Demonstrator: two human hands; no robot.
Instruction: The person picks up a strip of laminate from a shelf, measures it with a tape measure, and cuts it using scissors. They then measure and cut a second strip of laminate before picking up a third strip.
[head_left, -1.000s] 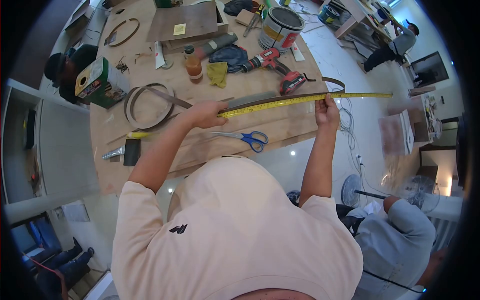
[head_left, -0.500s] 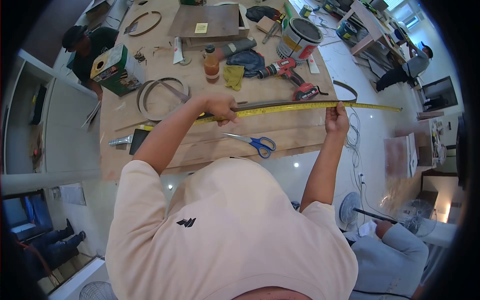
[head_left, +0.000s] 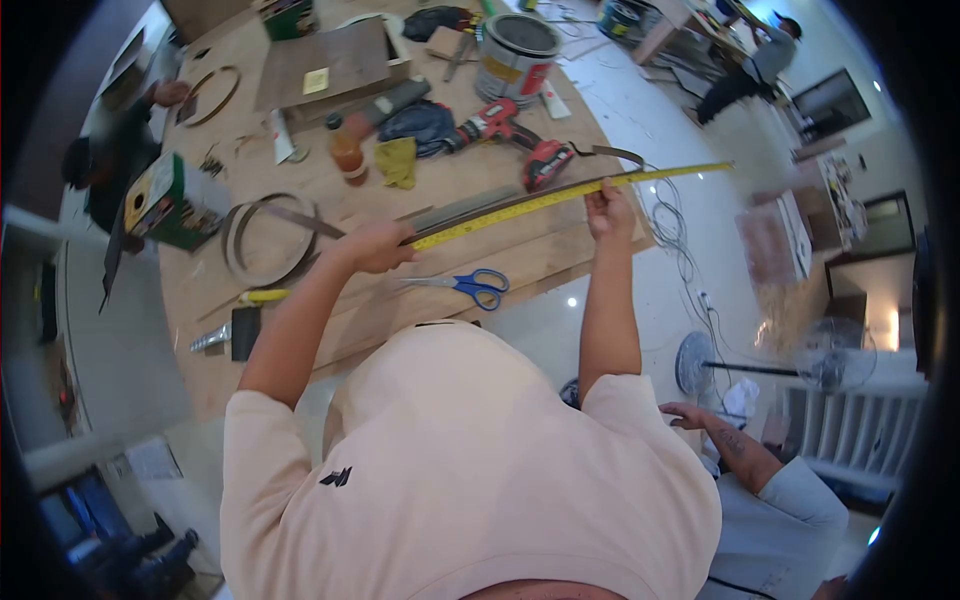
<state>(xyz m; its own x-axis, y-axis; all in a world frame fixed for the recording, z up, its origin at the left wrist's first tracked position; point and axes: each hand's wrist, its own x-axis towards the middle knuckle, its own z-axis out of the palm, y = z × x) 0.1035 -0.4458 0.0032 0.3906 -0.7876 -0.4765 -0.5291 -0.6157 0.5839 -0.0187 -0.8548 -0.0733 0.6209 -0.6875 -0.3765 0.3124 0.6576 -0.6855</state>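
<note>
My left hand (head_left: 378,247) is closed around a yellow measuring tape (head_left: 490,216) and a thin dark strip (head_left: 545,193) running along it. Farther along, my right hand (head_left: 608,210) pinches both between thumb and fingers near the table's right edge. The tape's free end sticks out past my right hand, over the floor. From my left hand the strip leads back to a loose coil (head_left: 232,243) on the table. Blue-handled scissors (head_left: 480,287) lie just below the tape, between my forearms.
The wooden table (head_left: 330,340) carries a red cordless drill (head_left: 515,135), a large paint can (head_left: 517,60), an orange bottle (head_left: 347,152), a yellow cloth (head_left: 396,162) and a green box-shaped can (head_left: 175,203). Cables (head_left: 675,230) lie on the floor. Other people are at left, upper right and lower right.
The head view has turned, so the table's things appear farther left. The tape slopes up to the right more steeply, still in both hands. At left, a person's hand now reaches toward a ring-shaped strip.
</note>
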